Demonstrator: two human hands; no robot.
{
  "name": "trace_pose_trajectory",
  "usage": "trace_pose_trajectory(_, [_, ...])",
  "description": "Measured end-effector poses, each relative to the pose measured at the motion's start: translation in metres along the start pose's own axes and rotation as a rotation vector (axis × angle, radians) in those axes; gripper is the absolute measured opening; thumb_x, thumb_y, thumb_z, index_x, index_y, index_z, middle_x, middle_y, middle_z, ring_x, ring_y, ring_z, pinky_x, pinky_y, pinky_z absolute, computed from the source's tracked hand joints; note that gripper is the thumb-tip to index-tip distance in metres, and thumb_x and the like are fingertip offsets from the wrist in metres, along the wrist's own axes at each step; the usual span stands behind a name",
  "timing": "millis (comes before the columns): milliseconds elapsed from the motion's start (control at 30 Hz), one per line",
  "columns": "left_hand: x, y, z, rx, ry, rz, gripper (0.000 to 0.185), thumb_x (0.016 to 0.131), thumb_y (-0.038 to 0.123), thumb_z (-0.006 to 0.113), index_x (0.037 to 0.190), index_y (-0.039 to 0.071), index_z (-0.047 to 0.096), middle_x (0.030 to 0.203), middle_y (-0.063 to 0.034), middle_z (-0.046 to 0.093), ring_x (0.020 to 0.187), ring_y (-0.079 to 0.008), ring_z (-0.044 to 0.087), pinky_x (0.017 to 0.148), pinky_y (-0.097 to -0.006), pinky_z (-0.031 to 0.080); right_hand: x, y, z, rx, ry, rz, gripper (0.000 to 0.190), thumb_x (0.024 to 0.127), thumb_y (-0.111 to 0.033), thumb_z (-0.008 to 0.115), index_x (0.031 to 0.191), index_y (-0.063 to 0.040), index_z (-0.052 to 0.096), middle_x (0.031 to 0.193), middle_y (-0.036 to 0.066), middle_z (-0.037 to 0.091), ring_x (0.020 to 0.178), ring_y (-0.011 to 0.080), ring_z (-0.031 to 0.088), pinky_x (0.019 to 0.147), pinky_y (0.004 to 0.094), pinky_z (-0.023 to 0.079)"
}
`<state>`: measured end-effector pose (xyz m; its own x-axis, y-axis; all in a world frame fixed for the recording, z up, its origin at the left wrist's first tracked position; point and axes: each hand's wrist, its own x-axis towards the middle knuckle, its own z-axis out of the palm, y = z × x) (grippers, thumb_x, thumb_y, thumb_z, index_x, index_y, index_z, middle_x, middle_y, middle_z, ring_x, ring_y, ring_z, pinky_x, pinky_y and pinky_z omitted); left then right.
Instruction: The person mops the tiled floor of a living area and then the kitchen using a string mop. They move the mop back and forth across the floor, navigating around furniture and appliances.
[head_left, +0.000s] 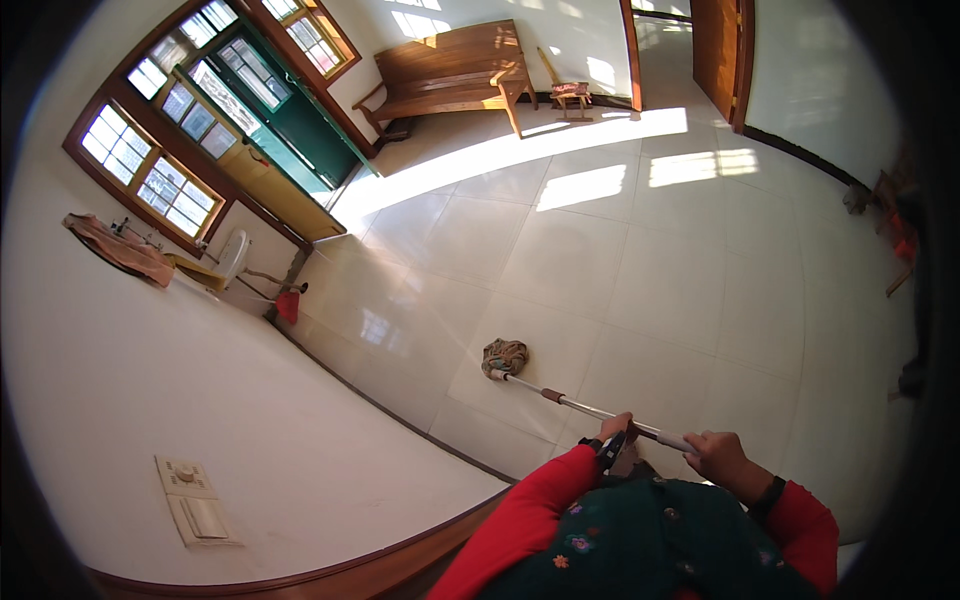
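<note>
A mop with a metal pole (592, 410) slants across the lower middle of the view. Its grey-brown cloth head (506, 357) rests on the pale tiled floor (555, 300). My left hand (616, 426) grips the pole partway along. Near the pole's upper end, my right hand (718, 455) is closed around the light-coloured handle (676, 440). Both of my wrists carry dark bands, and my red sleeves and dark green embroidered vest (637, 540) fill the bottom of the picture.
A white wall (247, 397) with switches (196, 499) runs along the left. Beyond are a washbasin (233, 253), a red dustpan-like object (288, 307), an open yellow door (270, 180), a wooden bench (450, 75) and a small chair (571, 90). A brown door (714, 56) stands open at the far right.
</note>
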<state>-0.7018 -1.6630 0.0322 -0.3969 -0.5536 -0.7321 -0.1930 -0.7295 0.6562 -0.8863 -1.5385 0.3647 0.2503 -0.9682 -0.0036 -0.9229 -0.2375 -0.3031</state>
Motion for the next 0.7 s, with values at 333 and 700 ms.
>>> trace_pose_trajectory(333, [-0.017,0.131,-0.026,-0.713,0.01,-0.152,0.018,0.093,0.021,0.059,0.089,0.006,0.051,0.081,-0.0068,0.053,0.076,-0.0225,0.06,0.075,-0.0377,0.056,0.144,0.029,0.004,0.069,-0.08,-0.054,0.024,0.08,-0.027,0.07,0.094,-0.011,0.061,0.073,0.012,0.064,0.064,0.0324,0.065,0.057,0.0438,0.052])
trace_pose_trajectory(700, [0.141,0.132,-0.16,-0.201,0.072,0.26,0.017,0.094,0.021,0.059,0.087,0.007,0.051,0.076,-0.0052,0.051,0.069,-0.0226,0.057,0.07,-0.0388,0.055,0.313,0.002,0.014,0.068,-0.094,-0.136,0.025,0.08,-0.027,0.071,0.097,-0.011,0.063,0.072,0.013,0.065,0.066,0.033,0.066,0.059,0.0444,0.052])
